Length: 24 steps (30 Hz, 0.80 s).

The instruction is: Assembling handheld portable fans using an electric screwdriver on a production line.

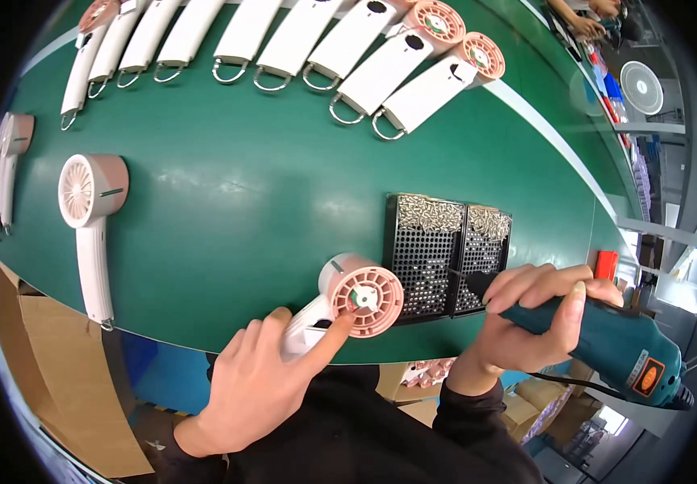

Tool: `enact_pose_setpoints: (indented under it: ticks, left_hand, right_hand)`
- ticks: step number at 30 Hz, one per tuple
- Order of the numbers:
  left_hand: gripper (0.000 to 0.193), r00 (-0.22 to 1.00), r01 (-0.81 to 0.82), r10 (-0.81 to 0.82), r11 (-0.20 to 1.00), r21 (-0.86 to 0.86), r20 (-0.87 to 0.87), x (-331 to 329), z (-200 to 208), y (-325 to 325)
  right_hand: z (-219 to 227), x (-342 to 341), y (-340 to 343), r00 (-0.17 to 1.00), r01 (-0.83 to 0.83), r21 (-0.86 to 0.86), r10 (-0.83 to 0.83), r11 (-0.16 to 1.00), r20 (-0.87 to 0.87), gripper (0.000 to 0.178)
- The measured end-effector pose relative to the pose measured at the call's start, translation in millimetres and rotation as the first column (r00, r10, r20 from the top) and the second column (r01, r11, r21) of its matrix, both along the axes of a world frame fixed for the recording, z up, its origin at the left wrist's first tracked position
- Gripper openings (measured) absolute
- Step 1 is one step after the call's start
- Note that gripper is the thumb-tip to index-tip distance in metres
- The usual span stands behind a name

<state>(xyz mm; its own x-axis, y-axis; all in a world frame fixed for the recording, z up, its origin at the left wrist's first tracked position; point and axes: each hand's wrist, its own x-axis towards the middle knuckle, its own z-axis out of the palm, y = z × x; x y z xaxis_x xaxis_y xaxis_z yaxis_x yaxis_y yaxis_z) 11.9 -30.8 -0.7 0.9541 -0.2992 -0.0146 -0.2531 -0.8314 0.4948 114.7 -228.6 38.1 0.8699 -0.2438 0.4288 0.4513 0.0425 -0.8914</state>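
Note:
My left hand point(258, 379) holds a pink and white handheld fan point(376, 319) at the near edge of the green table. Its fingers are around the white handle, with the index finger reaching onto the round pink head. The fan's slotted face is up, and a bit of green and red shows inside. My right hand point(538, 310) grips a teal electric screwdriver point(627, 347), pointing left. The thin bit reaches over two black screw trays point(417, 250) beside the fan; whether it touches a screw I cannot tell. Silver screws are heaped at their far ends and others stand in the holes.
A row of white handheld fans point(296, 36) with wire loops lies along the back. Another pink and white fan point(90, 218) lies at left, and more point(13, 137) at the far left edge. Cardboard point(74, 379) stands below the table's left side. Another person's hand point(586, 28) shows top right.

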Motion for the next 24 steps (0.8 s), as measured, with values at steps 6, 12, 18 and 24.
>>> enact_pose_setpoints:
  ticks: [6,12,18,24]
  left_hand:
    - [0.063,1.000,-0.012,0.011,0.999,-0.045,-0.025,-1.6,-1.4,-4.8]
    - [0.064,1.000,-0.022,0.021,0.999,-0.035,-0.012,-1.3,-1.5,-4.0]
    - [0.065,1.000,0.003,-0.002,0.997,-0.073,0.007,1.4,-8.0,-4.7]
    - [0.067,1.000,0.005,-0.004,0.998,-0.057,0.022,-1.3,-9.2,-1.8]
  right_hand:
    - [-9.7,-0.1,-8.7,0.998,-0.032,0.033,0.034,0.999,-0.050,0.026]
    - [-13.2,4.0,-5.5,0.995,-0.083,-0.013,0.082,0.996,-0.066,0.027]
    - [-9.3,0.7,-12.7,0.991,-0.123,-0.120,0.116,0.985,-0.062,0.020]
    - [0.7,-4.2,-12.6,0.992,-0.104,-0.028,0.105,0.994,0.064,0.015]
